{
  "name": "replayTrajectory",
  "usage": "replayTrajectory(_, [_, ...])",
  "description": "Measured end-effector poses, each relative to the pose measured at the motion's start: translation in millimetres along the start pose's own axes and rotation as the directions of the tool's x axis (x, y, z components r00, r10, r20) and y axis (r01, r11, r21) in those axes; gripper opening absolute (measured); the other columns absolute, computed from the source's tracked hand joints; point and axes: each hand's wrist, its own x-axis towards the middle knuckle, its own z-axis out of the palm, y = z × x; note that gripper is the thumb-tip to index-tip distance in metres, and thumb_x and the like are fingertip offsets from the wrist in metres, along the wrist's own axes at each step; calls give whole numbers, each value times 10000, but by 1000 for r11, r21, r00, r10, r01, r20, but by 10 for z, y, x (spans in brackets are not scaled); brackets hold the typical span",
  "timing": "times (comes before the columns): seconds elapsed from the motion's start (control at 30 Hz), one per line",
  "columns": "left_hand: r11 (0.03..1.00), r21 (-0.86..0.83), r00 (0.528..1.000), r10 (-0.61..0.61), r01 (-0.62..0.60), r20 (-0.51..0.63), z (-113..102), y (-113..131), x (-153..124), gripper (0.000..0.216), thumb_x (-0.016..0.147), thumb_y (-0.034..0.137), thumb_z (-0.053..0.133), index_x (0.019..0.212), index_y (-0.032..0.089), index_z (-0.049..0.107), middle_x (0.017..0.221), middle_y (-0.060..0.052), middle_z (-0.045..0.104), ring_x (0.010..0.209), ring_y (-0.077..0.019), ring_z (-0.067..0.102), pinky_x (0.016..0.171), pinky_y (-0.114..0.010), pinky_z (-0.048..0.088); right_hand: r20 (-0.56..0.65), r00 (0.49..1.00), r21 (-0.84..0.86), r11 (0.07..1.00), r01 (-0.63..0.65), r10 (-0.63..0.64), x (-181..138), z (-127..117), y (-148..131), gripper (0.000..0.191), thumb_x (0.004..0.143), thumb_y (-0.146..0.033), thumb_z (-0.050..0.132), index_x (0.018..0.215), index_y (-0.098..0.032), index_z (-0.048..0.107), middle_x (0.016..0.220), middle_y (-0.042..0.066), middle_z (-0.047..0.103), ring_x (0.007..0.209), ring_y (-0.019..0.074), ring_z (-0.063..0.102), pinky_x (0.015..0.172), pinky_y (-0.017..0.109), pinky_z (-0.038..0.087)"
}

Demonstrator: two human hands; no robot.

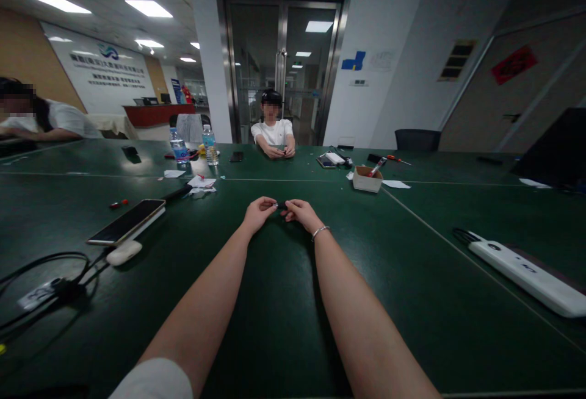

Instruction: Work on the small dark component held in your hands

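Note:
Both my arms reach forward over the green tabletop (274,301). A small black piece (281,205) with a light, shiny end sits between my fingertips; it is too small to name. My left hand (260,213) pinches its light end between thumb and forefinger. From the other side, my right hand (302,213) pinches the black end, and a bracelet (320,232) circles that wrist. The fingers partly cover the piece, which is held just above the table.
To the left lie a phone (130,222), a white mouse-like object (123,253) and black cables (68,289). A small box (367,179) stands ahead right; a white power strip (526,274) lies at right. Bottles (209,146) and a seated person (273,130) are across the table.

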Motion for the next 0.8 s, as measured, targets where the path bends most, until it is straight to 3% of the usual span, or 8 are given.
replayTrajectory(0.13, [999,-30,1000,-17,17,7,-6,32,-14,227,649,220,733,858,163,663,900,-61,701,850,-172,655,897,-374,483,13,1000,-26,999,22,-22,-6,-3,7,174,888,-259,571,785,-121,595,578,37,657,426,76,571,469,179,521])
replayTrajectory(0.2, [999,-48,1000,-21,21,-2,-7,33,-13,215,657,206,725,858,158,666,903,-67,705,860,-174,658,911,-380,477,22,999,4,999,43,-43,-17,-4,-3,102,851,-214,610,913,-133,606,648,21,670,427,73,576,477,192,532])
replayTrajectory(0.3, [998,-65,1000,-23,22,-12,-6,31,-10,213,660,204,725,860,154,670,906,-71,708,871,-178,660,918,-387,475,10,999,41,998,51,-51,-34,-2,-30,300,807,-184,648,1095,-183,565,753,3,674,432,74,591,485,212,547])
replayTrajectory(0.4, [998,-58,999,-32,32,-3,-4,39,-9,211,656,208,735,850,153,673,902,-73,711,870,-183,662,917,-391,476,7,1000,-14,1000,1,-1,-38,1,-49,184,866,-262,573,998,-135,581,659,12,634,381,69,552,418,186,500])
replayTrajectory(0.47, [998,-45,999,-42,41,-10,-6,43,-9,211,654,212,743,845,152,675,892,-75,712,864,-187,664,912,-392,478,32,999,-31,999,11,-10,-36,-1,-50,171,849,-220,578,998,-136,579,689,8,629,369,55,538,402,172,481])
replayTrajectory(0.57, [998,-39,998,-57,56,-32,-8,35,-4,220,655,218,746,854,151,678,887,-76,712,861,-189,665,899,-387,485,24,997,12,998,70,-70,-32,-5,-45,453,754,-136,655,1175,-220,511,857,-7,637,418,48,578,458,187,525])
replayTrajectory(0.7, [998,-39,999,-47,46,-16,-9,4,11,215,661,215,739,856,151,678,900,-76,714,866,-187,665,901,-386,486,8,1000,-40,999,10,-10,-33,3,-50,203,835,-220,590,1021,-141,574,729,9,629,369,48,534,398,175,484])
replayTrajectory(0.8, [999,-26,999,-36,35,-29,-9,-19,24,214,658,214,740,852,151,677,890,-72,716,858,-190,666,892,-391,492,23,998,-15,998,55,-55,-42,10,-63,343,774,-135,643,1100,-184,551,823,-2,643,398,43,559,430,177,508])
